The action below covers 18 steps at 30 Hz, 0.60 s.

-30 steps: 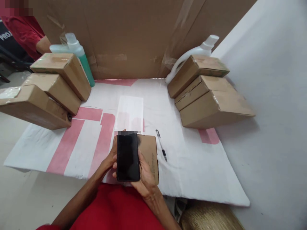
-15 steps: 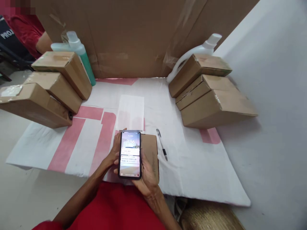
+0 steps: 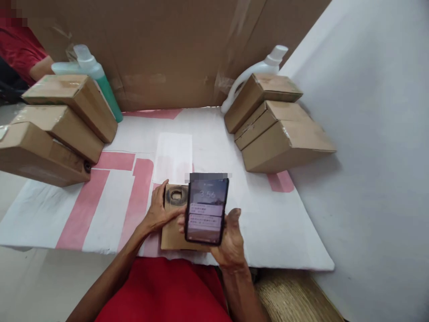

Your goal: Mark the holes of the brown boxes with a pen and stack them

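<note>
In my right hand (image 3: 233, 241) is a smartphone (image 3: 206, 212), upright and tilted slightly, its dimmed lock screen reading 3:56. The fingers wrap behind the phone and the thumb stands off its right edge. Beneath and left of it, a flat cardboard box (image 3: 169, 237) lies at the table's near edge, with a dark-ringed hole (image 3: 176, 195) near its top. My left hand (image 3: 156, 214) grips the box's left side, its thumb stretched across the top face. The phone and my right hand cover the box's right part.
A white sheet of paper (image 3: 174, 154) lies beyond the box on the white-and-red table cover (image 3: 268, 223). Stacked boxes stand left (image 3: 63, 134) and right (image 3: 278, 129), with a green bottle (image 3: 109, 91) and a white bottle (image 3: 259, 71) behind. Cardboard panel (image 3: 167, 53) backs the table; a person's red sleeve (image 3: 20, 49) shows upper left.
My right hand has moved the phone right, uncovering the box's left part and its hole. The screen has dimmed. My left hand now shows on the box's left side. The pen is out of sight.
</note>
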Motion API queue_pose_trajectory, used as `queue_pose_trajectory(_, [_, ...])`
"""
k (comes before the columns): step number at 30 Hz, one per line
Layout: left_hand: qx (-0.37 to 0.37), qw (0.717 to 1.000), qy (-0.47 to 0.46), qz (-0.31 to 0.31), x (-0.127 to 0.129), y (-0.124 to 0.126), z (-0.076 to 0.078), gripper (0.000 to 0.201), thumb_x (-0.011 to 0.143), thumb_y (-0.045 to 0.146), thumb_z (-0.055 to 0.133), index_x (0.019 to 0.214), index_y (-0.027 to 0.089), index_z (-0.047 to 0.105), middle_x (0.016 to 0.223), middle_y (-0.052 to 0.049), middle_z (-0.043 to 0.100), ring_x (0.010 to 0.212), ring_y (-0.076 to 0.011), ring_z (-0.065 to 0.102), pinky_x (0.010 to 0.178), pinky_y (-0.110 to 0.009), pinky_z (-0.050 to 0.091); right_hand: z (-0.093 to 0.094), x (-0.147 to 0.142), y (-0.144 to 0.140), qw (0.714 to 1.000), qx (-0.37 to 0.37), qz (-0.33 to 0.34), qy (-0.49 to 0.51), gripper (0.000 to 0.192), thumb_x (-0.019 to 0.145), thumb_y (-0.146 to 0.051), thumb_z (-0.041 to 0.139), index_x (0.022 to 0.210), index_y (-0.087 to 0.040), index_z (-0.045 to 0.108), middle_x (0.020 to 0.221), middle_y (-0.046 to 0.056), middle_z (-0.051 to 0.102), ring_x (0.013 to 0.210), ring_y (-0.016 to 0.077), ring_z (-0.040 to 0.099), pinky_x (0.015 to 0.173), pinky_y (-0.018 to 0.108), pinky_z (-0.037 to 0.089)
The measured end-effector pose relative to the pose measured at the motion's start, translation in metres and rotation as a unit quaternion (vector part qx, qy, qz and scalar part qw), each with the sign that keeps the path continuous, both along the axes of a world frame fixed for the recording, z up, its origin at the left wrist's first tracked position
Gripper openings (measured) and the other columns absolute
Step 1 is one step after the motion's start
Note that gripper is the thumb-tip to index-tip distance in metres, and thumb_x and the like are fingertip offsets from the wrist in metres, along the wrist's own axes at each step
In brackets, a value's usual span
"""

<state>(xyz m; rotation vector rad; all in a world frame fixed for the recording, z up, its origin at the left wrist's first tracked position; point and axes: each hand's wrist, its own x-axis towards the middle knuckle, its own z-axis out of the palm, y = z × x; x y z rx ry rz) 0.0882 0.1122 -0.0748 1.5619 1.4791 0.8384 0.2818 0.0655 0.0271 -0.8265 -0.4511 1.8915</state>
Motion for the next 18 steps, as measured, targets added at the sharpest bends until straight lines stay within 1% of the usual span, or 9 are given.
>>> queue_pose_trajectory(2, [-0.004,1.0,0.004,-0.027,-0.002,0.001,0.003,0.102,0.076,0.05,0.081,0.16,0.024,0.029,0.147,-0.016,0.044,0.142,-0.0361,0.043,0.12,-0.057,0.035,-0.004,0.022,0.011,0.997,0.022,-0.037,-0.069,0.078,0.082,-0.089,0.052,0.113,-0.021,0.075,0.108,0.014,0.077,0.099,0.0333,0.073,0.087,0.051,0.059])
queue_pose_trajectory(4, [-0.01,0.999,0.009,-0.037,-0.002,0.002,0.004,0.101,0.078,0.05,0.079,0.16,0.024,0.026,0.146,-0.016,0.043,0.142,-0.0353,0.042,0.121,-0.057,0.033,-0.017,0.048,0.026,0.976,0.046,-0.096,-0.192,0.068,0.088,-0.08,0.054,0.114,-0.02,0.072,0.106,0.012,0.076,0.094,0.0289,0.072,0.086,0.045,0.058])
queue_pose_trajectory(5, [-0.011,0.999,0.009,-0.039,-0.003,0.002,0.005,0.101,0.078,0.05,0.079,0.16,0.024,0.026,0.146,-0.016,0.043,0.142,-0.035,0.042,0.121,-0.057,0.033,-0.027,0.062,0.035,0.952,0.061,-0.128,-0.271,0.061,0.091,-0.076,0.055,0.11,-0.02,0.071,0.101,0.01,0.075,0.09,0.0261,0.069,0.083,0.041,0.056])
queue_pose_trajectory(6, [-0.01,0.999,0.008,-0.04,-0.003,0.002,0.005,0.1,0.079,0.05,0.078,0.16,0.024,0.025,0.146,-0.016,0.042,0.141,-0.0349,0.041,0.121,-0.057,0.033,-0.039,0.076,0.043,0.917,0.079,-0.153,-0.36,0.055,0.092,-0.072,0.057,0.102,-0.02,0.069,0.092,0.006,0.073,0.084,0.023,0.066,0.078,0.036,0.054])
queue_pose_trajectory(8, [-0.005,0.999,0.006,-0.042,-0.002,0.002,0.004,0.1,0.079,0.05,0.078,0.16,0.024,0.025,0.147,-0.015,0.042,0.141,-0.0348,0.041,0.121,-0.057,0.032,-0.064,0.102,0.059,0.836,0.106,-0.154,-0.515,0.05,0.093,-0.069,0.055,0.081,-0.02,0.061,0.074,-0.001,0.06,0.07,0.017,0.054,0.066,0.029,0.045])
queue_pose_trajectory(9, [-0.004,0.999,0.005,-0.043,-0.002,0.002,0.004,0.1,0.079,0.05,0.078,0.16,0.024,0.025,0.147,-0.015,0.042,0.141,-0.0347,0.041,0.121,-0.057,0.032,-0.076,0.112,0.066,0.806,0.114,-0.143,-0.563,0.052,0.093,-0.07,0.053,0.075,-0.021,0.055,0.068,-0.003,0.053,0.065,0.0153,0.047,0.062,0.028,0.04])
queue_pose_trajectory(11, [-0.006,0.999,0.004,-0.041,-0.002,0.002,0.004,0.1,0.079,0.05,0.078,0.16,0.024,0.025,0.146,-0.015,0.042,0.14,-0.0344,0.042,0.121,-0.057,0.033,-0.095,0.127,0.076,0.774,0.121,-0.122,-0.609,0.054,0.091,-0.072,0.05,0.07,-0.022,0.05,0.063,-0.005,0.044,0.062,0.0141,0.04,0.057,0.027,0.034])
queue_pose_trajectory(13, [-0.011,0.999,0.003,-0.038,-0.002,0.002,0.005,0.1,0.078,0.05,0.078,0.16,0.025,0.025,0.145,-0.014,0.042,0.14,-0.034,0.043,0.121,-0.057,0.033,-0.107,0.133,0.082,0.764,0.122,-0.116,-0.623,0.054,0.089,-0.073,0.049,0.07,-0.022,0.052,0.063,-0.004,0.044,0.062,0.0149,0.04,0.057,0.028,0.034])
queue_pose_trajectory(18, [-0.007,0.999,0.005,-0.036,-0.003,0.002,0.003,0.101,0.079,0.05,0.078,0.16,0.025,0.025,0.146,-0.015,0.043,0.141,-0.0346,0.043,0.121,-0.058,0.034,-0.117,0.127,0.084,0.698,0.12,-0.107,-0.698,0.046,0.091,-0.062,0.048,0.075,-0.021,0.062,0.068,0.002,0.054,0.068,0.0201,0.047,0.068,0.032,0.038])
